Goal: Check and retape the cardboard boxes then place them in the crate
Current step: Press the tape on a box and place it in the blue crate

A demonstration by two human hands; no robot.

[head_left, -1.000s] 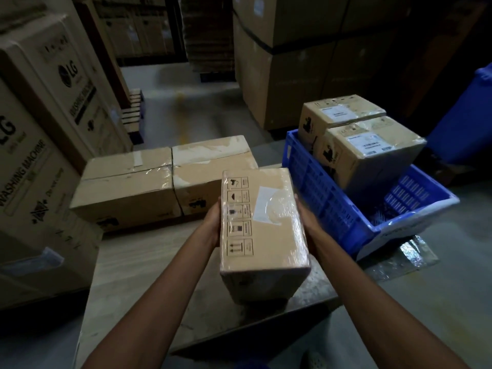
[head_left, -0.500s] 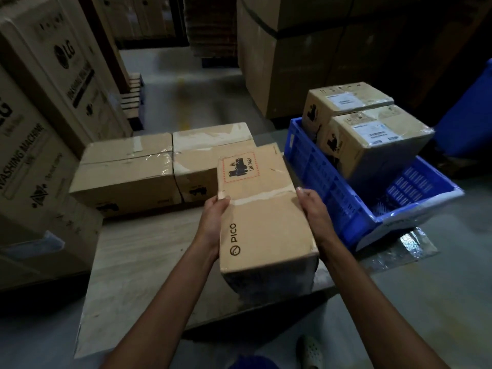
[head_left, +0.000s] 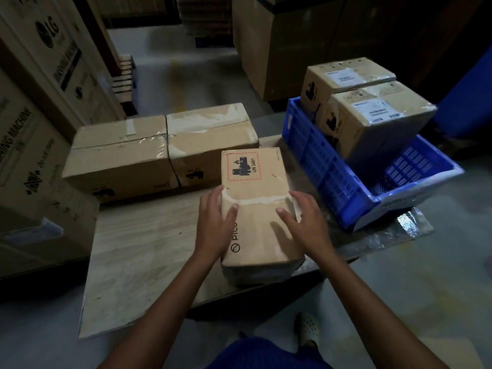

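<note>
Head view: looks stiff and light, so clamp cardboard box (head_left: pixel 256 231) at 9 and 3 o'clock sides, like left hand (head_left: pixel 213 225) and right hand (head_left: pixel 306 224), fingers almost straight, only pressing.

The small box (head_left: pixel 255 198) says "UN 3481" and maybe "pico". The big box (head_left: pixel 53 57) says "LG". Another carton (head_left: pixel 29 155) reads "WASHING MACHINE".
</note>
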